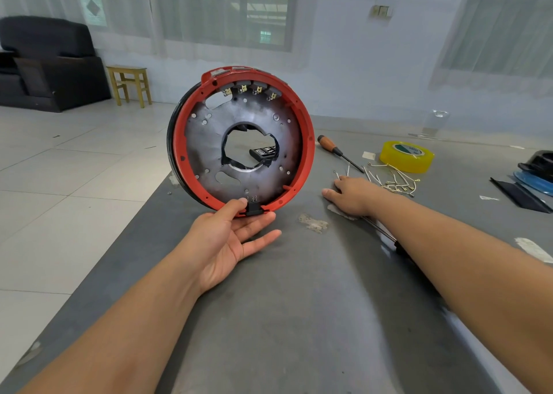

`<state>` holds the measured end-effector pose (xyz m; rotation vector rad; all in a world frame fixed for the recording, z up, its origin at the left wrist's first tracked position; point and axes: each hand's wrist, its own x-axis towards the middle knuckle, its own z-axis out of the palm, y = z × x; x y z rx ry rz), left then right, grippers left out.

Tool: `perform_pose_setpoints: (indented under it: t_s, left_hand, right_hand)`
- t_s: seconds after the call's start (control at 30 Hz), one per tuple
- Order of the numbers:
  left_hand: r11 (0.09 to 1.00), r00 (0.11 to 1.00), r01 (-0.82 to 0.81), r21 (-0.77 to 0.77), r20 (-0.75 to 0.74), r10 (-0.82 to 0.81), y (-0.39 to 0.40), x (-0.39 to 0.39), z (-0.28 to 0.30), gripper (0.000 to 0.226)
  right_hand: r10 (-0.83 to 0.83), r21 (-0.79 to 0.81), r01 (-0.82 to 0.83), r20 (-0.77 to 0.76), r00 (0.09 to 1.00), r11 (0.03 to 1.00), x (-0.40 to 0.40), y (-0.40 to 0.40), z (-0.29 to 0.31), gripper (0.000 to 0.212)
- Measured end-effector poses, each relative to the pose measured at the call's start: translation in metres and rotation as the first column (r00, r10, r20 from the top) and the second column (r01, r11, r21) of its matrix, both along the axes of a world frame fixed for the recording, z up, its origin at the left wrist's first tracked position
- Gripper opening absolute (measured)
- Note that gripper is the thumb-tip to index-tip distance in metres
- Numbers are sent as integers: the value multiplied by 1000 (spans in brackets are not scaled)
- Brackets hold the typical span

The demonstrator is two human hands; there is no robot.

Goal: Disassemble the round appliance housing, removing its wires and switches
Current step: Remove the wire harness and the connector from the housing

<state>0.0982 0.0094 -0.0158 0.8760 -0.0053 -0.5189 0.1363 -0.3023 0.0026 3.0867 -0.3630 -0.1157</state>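
Observation:
The round housing (pixel 206 154), a red ring around a grey metal plate with a ragged centre hole, stands on edge above the grey table (pixel 299 304). My left hand (pixel 227 238) grips its bottom rim, thumb on the inside by a black clip (pixel 255 208), fingers underneath. Several grey switches with brass terminals (pixel 250 89) sit along the top inner rim. My right hand (pixel 351 194) rests palm down on the table to the right, fingers relaxed, just short of a pile of loose wires (pixel 395 181). A thin tool shaft (pixel 380 230) lies under my right forearm.
A wooden-handled screwdriver (pixel 330 146) lies right of the housing. A yellow tape roll (pixel 407 155) sits behind the wires. Black and blue parts (pixel 535 175) lie at the far right edge. A black bit case (pixel 263 152) shows through the centre hole. The table's left edge drops to tiled floor.

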Motion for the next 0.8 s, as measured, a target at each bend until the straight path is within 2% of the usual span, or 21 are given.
perform_pose_setpoints:
  t_s: [0.2,0.37,0.5,0.63,0.8]
  left_hand:
    - [1000,1000,1,2,1,-1,0,0,0,11]
    - [1000,1000,4,-2,-1,-4,0,1,0,10]
    - [1000,1000,8,-8,0,-8,0,1,0,10]
    - [1000,1000,12,-10,0,-12,0,0,0,9]
    - [1000,1000,11,-8,5,-11,0,-1,1,7]
  right_hand:
    - [-13,-84,19,70,997,996,-7,-11,1,60]
    - [-138,46,133,121,983,990,6,-5,8,68]
    - [-179,110,169,92,979,979,15,-4,13,63]
    - [-116,58,115,19,993,992,13,1,7,58]
    - [-10,-6,10,45,999,1000,3,6,3,51]
